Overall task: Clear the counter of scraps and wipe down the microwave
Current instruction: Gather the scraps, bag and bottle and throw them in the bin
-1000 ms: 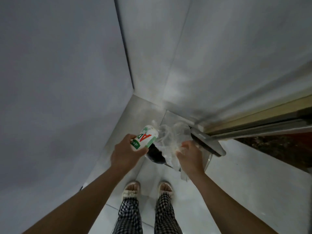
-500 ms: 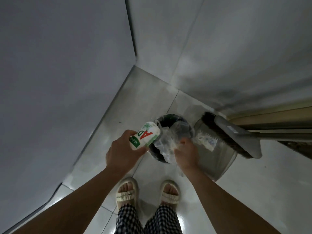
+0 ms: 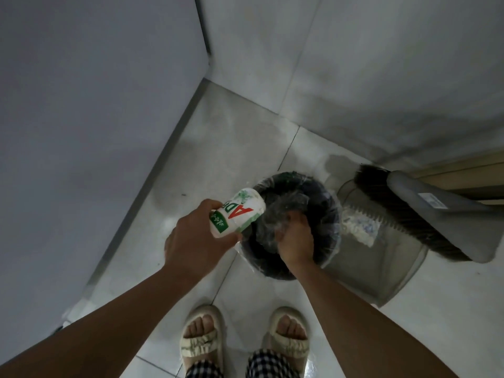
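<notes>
My left hand [image 3: 195, 241] grips a small white bottle [image 3: 236, 212] with red and green print, tilted over the near-left rim of a round dark bin [image 3: 326, 241] lined with a clear bag. My right hand [image 3: 296, 238] holds a crumpled clear plastic wrapper [image 3: 275, 216] down inside the bin's mouth. The bin stands on the pale tiled floor in a corner, just ahead of my feet.
A grey dustpan [image 3: 381, 266] lies right of the bin with a white scrap [image 3: 358, 227] in it, and a grey broom head [image 3: 436, 216] rests on it. Walls close in on the left and behind. My sandalled feet [image 3: 245, 342] stand below.
The view has tipped downward, showing the bin and floor more fully. My right hand has pushed the plastic wrapper lower into the bin. The bottle stays in my left hand.
</notes>
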`<state>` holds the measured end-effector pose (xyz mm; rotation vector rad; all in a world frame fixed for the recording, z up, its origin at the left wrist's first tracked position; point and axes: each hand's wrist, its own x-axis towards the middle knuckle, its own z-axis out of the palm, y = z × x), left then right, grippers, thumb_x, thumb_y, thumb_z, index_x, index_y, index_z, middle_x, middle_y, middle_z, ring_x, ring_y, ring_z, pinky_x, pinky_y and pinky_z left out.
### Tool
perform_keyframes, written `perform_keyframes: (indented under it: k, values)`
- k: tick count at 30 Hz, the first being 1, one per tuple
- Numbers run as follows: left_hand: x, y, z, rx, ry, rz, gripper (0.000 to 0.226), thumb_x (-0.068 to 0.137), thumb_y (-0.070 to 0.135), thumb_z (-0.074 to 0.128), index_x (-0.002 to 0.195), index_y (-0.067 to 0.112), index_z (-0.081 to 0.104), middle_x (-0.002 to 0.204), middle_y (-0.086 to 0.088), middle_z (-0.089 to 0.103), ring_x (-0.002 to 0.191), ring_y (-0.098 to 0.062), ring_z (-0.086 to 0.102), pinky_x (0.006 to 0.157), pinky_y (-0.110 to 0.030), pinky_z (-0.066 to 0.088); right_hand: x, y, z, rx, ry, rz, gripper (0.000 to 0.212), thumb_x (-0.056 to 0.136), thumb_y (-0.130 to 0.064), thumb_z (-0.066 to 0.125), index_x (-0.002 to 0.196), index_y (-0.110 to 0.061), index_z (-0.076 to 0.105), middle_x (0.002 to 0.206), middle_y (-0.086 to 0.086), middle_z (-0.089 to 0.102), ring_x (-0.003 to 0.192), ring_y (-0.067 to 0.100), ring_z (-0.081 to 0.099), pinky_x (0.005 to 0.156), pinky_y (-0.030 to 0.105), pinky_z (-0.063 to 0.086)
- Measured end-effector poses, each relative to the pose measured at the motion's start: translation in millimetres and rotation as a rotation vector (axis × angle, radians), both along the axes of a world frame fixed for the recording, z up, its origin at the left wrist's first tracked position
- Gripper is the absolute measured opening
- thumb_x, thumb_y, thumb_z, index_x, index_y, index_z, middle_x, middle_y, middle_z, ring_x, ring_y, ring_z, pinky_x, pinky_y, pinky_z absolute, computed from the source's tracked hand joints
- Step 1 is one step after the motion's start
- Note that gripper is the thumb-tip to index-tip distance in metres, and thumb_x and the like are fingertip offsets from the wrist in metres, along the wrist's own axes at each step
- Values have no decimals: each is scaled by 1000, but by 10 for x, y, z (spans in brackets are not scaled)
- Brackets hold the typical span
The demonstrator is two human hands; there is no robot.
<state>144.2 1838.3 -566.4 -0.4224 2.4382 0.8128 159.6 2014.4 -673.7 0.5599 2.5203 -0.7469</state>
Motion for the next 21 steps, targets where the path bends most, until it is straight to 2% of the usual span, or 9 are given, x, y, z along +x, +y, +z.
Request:
perform_keyframes:
  k: [4, 9, 13, 16, 19, 21]
  values:
    - [25, 3, -23, -28, -3, -37, 54, 72, 43, 74, 118, 34, 47, 94, 18, 52, 78, -6, 57, 70, -30, 55, 7, 61, -25, -10, -97, 62, 65, 83, -24, 67, 138, -10, 35, 137, 14, 43, 123, 31, 47, 100, 39, 42]
    - [79, 150, 134, -25, -35, -74, 56, 74, 44, 73, 121, 35, 45, 105, 14, 58, 79, -4, 54, 64, -21, 48, 15, 238, 390, -98, -31, -7, 69, 78, -26, 74, 136, -13, 39, 138, 10, 41, 127, 28, 43, 102, 37, 39]
    - [21, 426, 215, -46, -32, -116, 56, 74, 46, 72, 122, 34, 44, 98, 16, 52, 83, -6, 52, 67, -25, 48, 51, 445, 811, -159, 95, -26, 64, 78, -19, 73, 134, -9, 42, 135, 9, 44, 125, 25, 43, 102, 32, 36]
    - [-12, 694, 104, -70, -16, -164, 60, 74, 45, 72, 125, 30, 44, 109, 8, 58, 93, -11, 55, 76, -32, 52, 97, 607, 962, -128, 182, -38, 59, 76, -14, 72, 129, -5, 46, 128, 13, 49, 118, 27, 48, 98, 36, 42]
    - [-5, 956, -134, -148, 20, -288, 63, 74, 43, 72, 128, 24, 45, 120, 1, 54, 109, -18, 48, 86, -34, 48, 139, 750, 988, -121, 212, -108, 55, 75, -10, 70, 125, -4, 49, 126, 13, 49, 116, 27, 48, 93, 33, 41]
    - [-10, 1094, -326, -193, 60, -369, 62, 74, 42, 71, 126, 18, 47, 121, -2, 52, 113, -21, 44, 89, -34, 45, 175, 813, 955, -125, 204, -145, 53, 77, -10, 69, 126, -6, 48, 127, 12, 47, 117, 26, 46, 93, 30, 39]
